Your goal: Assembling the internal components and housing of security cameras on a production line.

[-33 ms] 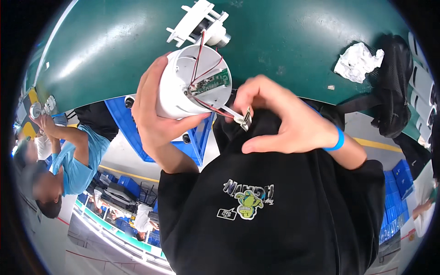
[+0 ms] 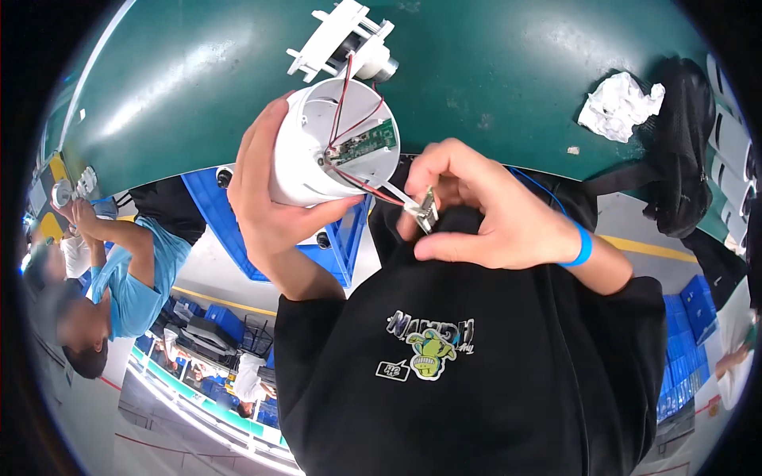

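Note:
My left hand (image 2: 258, 186) is wrapped round a white cylindrical housing (image 2: 305, 163), tilted so its open end faces up and right. Inside it sits a green circuit board (image 2: 365, 143), with thin red and black wires (image 2: 343, 107) running out over the rim. Those upper wires lead to a white motor-like assembly (image 2: 345, 44) on the table just beyond. More wires and a pale strip come out at the lower right to a small circuit board (image 2: 427, 213). My right hand (image 2: 492, 210) curls its fingers round this small board, the thumb below it; the fingertips behind it are partly hidden.
The green table (image 2: 492, 79) spans the far side. On its right lie crumpled white paper (image 2: 621, 107) and a black bag (image 2: 683, 143). Blue crates (image 2: 230, 238) stand below the table edge at left. A co-worker in a blue shirt (image 2: 151, 270) handles a white part further left.
My right hand's fingers have shifted slightly and curl further behind the small board, which has turned a little. The housing and my left hand are almost unmoved.

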`<state>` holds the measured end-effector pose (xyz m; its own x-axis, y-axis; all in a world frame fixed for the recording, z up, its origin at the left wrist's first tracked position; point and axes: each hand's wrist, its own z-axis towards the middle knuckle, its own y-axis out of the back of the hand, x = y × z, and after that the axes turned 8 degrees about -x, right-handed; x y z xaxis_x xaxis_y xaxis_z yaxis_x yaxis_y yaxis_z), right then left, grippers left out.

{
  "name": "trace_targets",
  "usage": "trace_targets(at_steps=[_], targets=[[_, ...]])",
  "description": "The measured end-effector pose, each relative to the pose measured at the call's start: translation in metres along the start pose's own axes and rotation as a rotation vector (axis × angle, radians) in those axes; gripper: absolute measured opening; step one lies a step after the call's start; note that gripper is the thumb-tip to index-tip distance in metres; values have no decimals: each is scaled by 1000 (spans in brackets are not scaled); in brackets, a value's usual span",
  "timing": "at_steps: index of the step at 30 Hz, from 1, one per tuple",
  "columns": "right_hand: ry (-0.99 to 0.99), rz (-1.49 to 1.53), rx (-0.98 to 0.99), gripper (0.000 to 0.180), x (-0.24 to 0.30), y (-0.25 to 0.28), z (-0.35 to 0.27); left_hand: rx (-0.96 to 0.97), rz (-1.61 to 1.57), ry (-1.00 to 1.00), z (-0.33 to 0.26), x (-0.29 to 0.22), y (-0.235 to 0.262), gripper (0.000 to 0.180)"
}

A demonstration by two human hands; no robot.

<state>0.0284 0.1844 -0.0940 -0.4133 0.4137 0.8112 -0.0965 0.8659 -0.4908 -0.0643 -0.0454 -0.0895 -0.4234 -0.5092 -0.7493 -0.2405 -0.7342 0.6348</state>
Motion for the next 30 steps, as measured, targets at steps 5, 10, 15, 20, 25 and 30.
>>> trace_targets(at_steps=[5, 10, 15, 20, 25, 30], targets=[[487, -517, -342, 37, 14, 12, -2, -47, 1, -8, -6, 2, 0, 91], [884, -914, -289, 23, 42, 14, 24, -28, -1, -34, -2, 5, -1, 95], [1181, -1029, -168, 26, 45, 9, 50, 7, -70, 23, 3, 1, 1, 95], [1318, -962, -181, 32, 32, 12, 60, 2, -230, 82, 2, 3, -2, 92], [1440, -907, -142, 36, 27, 13, 61, 20, -136, -45, 3, 4, -3, 91], [1496, -888, -122, 34, 25, 16, 63, 34, -162, -81, 4, 5, -4, 92]])
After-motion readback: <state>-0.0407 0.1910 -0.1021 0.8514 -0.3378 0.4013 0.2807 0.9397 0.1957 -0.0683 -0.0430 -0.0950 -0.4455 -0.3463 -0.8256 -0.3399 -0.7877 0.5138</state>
